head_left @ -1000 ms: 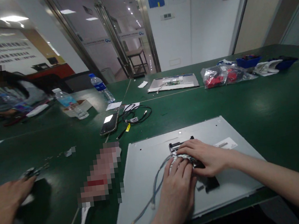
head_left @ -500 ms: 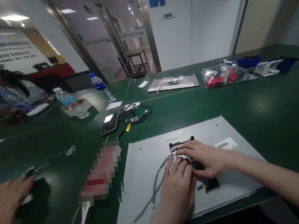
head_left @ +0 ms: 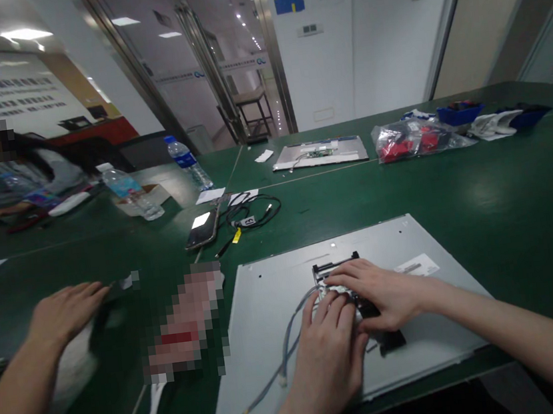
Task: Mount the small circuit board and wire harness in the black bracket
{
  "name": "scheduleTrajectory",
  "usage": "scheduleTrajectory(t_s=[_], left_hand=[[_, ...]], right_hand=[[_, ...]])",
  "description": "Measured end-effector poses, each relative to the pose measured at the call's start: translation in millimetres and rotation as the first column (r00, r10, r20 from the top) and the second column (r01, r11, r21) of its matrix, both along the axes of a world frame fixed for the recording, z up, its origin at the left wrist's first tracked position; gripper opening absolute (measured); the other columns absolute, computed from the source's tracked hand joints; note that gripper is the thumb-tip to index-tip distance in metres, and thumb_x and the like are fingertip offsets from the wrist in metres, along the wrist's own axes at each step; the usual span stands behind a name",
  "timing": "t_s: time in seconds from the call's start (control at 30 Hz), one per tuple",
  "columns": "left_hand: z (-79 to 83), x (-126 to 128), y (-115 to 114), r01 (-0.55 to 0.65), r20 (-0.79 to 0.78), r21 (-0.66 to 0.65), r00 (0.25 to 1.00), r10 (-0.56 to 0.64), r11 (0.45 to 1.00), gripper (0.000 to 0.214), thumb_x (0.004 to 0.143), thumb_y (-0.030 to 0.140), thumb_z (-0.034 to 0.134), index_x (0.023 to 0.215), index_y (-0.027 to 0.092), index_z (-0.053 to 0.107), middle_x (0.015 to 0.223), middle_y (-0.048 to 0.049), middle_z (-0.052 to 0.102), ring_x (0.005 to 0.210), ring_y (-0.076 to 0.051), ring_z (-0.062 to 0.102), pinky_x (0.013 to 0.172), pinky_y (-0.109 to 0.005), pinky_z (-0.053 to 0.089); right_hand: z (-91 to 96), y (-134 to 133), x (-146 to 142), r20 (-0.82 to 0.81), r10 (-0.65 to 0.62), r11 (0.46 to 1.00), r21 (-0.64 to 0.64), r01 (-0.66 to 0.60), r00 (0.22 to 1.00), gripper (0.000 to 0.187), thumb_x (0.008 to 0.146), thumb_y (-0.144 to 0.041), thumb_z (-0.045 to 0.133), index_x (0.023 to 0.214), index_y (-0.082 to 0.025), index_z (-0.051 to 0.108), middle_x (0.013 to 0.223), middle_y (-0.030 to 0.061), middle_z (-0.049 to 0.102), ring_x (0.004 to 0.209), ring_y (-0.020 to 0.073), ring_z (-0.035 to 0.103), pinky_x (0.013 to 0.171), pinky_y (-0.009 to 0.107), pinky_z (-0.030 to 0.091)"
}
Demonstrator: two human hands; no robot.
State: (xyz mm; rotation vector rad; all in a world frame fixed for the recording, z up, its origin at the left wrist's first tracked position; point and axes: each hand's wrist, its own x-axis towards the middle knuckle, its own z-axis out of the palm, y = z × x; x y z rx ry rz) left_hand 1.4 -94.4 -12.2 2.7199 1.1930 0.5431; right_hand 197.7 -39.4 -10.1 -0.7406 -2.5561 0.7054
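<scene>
A pale flat metal-backed panel (head_left: 266,329) lies before me, tilted slightly in view. My left hand (head_left: 332,334) rests over its middle, fingers bent together at a small part they mostly hide. From the right, my right hand (head_left: 385,291) curves over the same spot, its fingertips close to the left ones and the thumb below. A grey cable (head_left: 285,354) runs from under the fingers down the panel's left side. Black pieces (head_left: 390,341) show beside and below the hands, and a black bracket (head_left: 336,263) above. What the fingertips grip is hidden.
Left of the panel lies a blurred-out reddish packet (head_left: 189,318). Another person's hand (head_left: 70,313) reaches in at far left. Beyond are a phone (head_left: 203,228), a black coiled cable (head_left: 277,210), bottles (head_left: 188,164), a second panel (head_left: 283,159) and plastic bags (head_left: 422,139).
The other person's hand at left has moved right and upward, and a pale, blurred item now shows under that arm. My own hands have barely shifted.
</scene>
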Motion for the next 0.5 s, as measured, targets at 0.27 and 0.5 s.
scheduleTrajectory(t_s=[0.27,0.5], left_hand=[[5.4,-0.4,-1.6,0.012,0.009,-0.026,1.0,-0.012,1.0,0.035,0.082,0.028,0.061,0.115,0.019,0.057,0.122,-0.0087,0.06,0.124,-0.029,0.048,0.114,-0.054,0.025],[5.3,1.0,-0.8,0.01,0.009,-0.016,1.0,-0.01,1.0,0.037,0.081,0.036,0.067,0.114,0.02,0.058,0.12,-0.0092,0.061,0.121,-0.03,0.05,0.111,-0.057,0.027]], right_hand=[[-4.9,0.7,1.1,0.031,0.006,1.0,0.002,-0.006,0.999,0.095,0.068,-0.036,0.075,0.148,-0.018,0.027,0.142,0.0158,0.039,0.131,0.0318,0.032,0.11,0.052,0.026],[-2.9,1.8,1.0,-0.01,-0.02,1.0,-0.002,0.02,1.0,0.09,0.071,-0.038,0.073,0.147,-0.022,0.027,0.141,0.0144,0.039,0.13,0.0314,0.034,0.108,0.053,0.027]])
